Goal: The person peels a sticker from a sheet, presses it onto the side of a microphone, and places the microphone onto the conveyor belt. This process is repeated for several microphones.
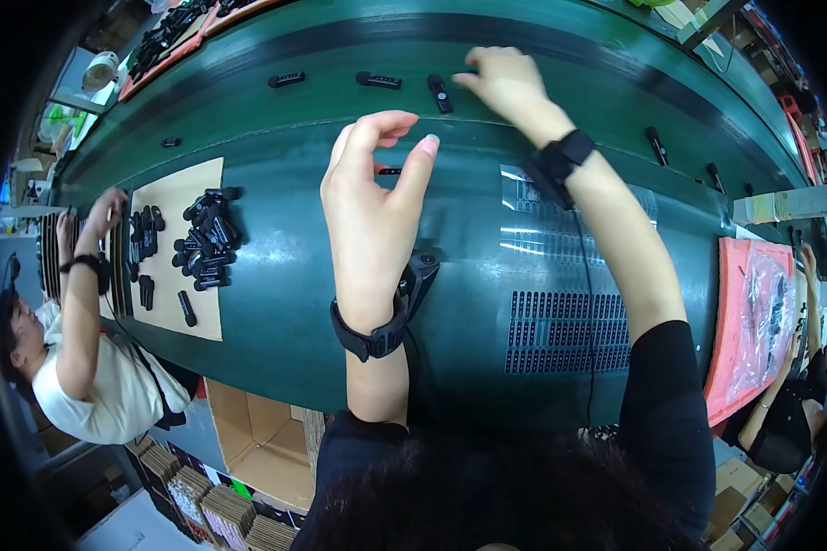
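Observation:
My left hand [369,184] is raised over the green table, its fingers curled and the thumb tip apart from the index finger. A narrow black piece [390,171] with light dots shows inside that curl; most of it is hidden. Farther off, my right hand [505,81] reaches over the dark green belt, fingers bent and apart, holding nothing I can see. Just left of its fingertips lies a small black microphone [440,95]. Two more microphones lie in line to its left, one [379,81] nearer and another [287,80] beyond.
Sheets of black labels [560,332] and clear film [524,237] lie at the right. A black device [421,271] stands behind my left wrist. Several black microphones cover a cardboard sheet [170,308] near a co-worker [92,367]. Pink foam [730,312] edges the right side.

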A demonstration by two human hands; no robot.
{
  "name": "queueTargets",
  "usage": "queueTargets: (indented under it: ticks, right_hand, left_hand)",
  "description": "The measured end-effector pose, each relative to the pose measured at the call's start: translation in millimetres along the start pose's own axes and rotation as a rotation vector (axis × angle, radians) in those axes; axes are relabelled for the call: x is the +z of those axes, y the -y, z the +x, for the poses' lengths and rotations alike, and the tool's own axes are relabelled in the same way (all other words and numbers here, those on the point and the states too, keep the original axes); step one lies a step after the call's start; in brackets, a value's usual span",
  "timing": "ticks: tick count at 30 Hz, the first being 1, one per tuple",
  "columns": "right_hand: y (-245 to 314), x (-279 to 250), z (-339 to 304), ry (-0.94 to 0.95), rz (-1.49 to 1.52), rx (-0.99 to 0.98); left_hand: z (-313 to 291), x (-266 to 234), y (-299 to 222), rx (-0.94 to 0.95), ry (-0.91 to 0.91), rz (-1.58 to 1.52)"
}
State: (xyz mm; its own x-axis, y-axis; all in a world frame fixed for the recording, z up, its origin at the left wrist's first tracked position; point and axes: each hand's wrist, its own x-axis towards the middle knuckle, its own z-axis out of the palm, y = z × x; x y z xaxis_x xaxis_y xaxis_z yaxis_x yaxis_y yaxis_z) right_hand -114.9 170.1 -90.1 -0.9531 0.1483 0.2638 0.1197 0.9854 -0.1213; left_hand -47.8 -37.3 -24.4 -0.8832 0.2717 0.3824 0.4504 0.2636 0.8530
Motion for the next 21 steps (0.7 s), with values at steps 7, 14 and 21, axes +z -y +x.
queueTargets:
  ticks: [7,14,21]
  right_hand:
    - [40.1,34.2,5.6,0.116,0.206,0.144]
    - [41.9,-62.0,-28.6,0.034,0.896,0.012]
    - [49.9,-130.4,-123.5,-0.022,1.505,0.121]
  left_hand:
    - [-5.1,-1.7,-18.4,0.092,0.042,-0.108]
    - [-12.4,-21.5,-34.0,0.075,-0.016,-0.41]
    - [-26.5,-26.3,-55.4,0.036,-0.009,-0.604]
